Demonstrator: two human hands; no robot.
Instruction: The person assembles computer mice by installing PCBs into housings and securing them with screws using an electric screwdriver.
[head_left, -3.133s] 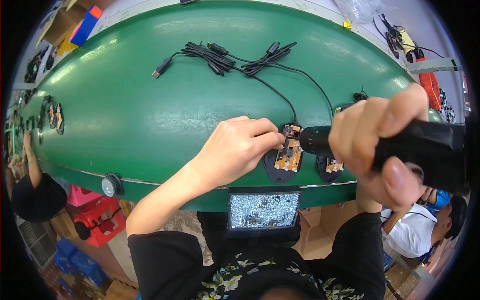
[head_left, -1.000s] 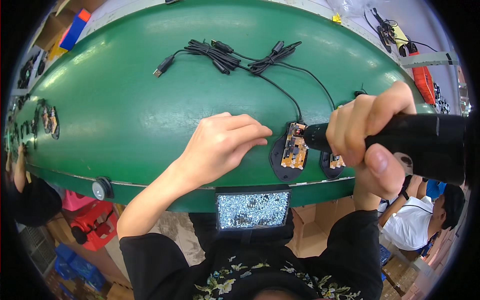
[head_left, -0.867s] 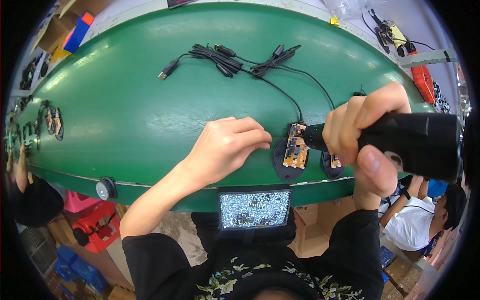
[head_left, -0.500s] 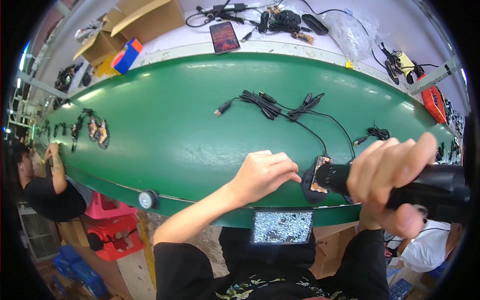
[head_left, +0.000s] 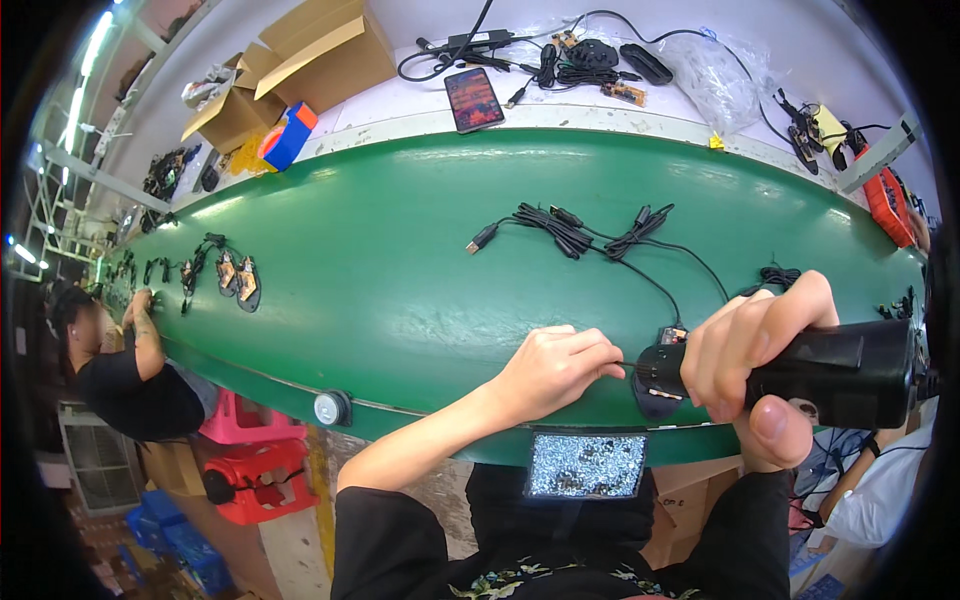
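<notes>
My right hand (head_left: 755, 350) is wrapped round a black electric screwdriver (head_left: 835, 372), held sideways with its nose to the left. A thin dark bit (head_left: 628, 364) sticks out of the nose. My left hand (head_left: 560, 372) is closed in a pinch at the bit's tip; whatever small thing is in the fingers is hidden. Below the screwdriver's nose, partly covered by it, lies a black mouse base (head_left: 657, 403) with a circuit board on it. Its black cable runs to coiled USB cables (head_left: 555, 230) farther off.
A dark tray (head_left: 587, 465) of tiny shiny pieces sits at the green belt's (head_left: 380, 300) near edge. More mouse boards (head_left: 238, 277) lie left, near a co-worker (head_left: 130, 360). The back shelf holds a phone (head_left: 474, 100), cardboard boxes (head_left: 325, 65) and a plastic bag (head_left: 710, 80).
My left hand's pinched fingers have come to the bit's tip. The screwdriver has shifted slightly and shows over the mouse base. The whole view has moved a little.
</notes>
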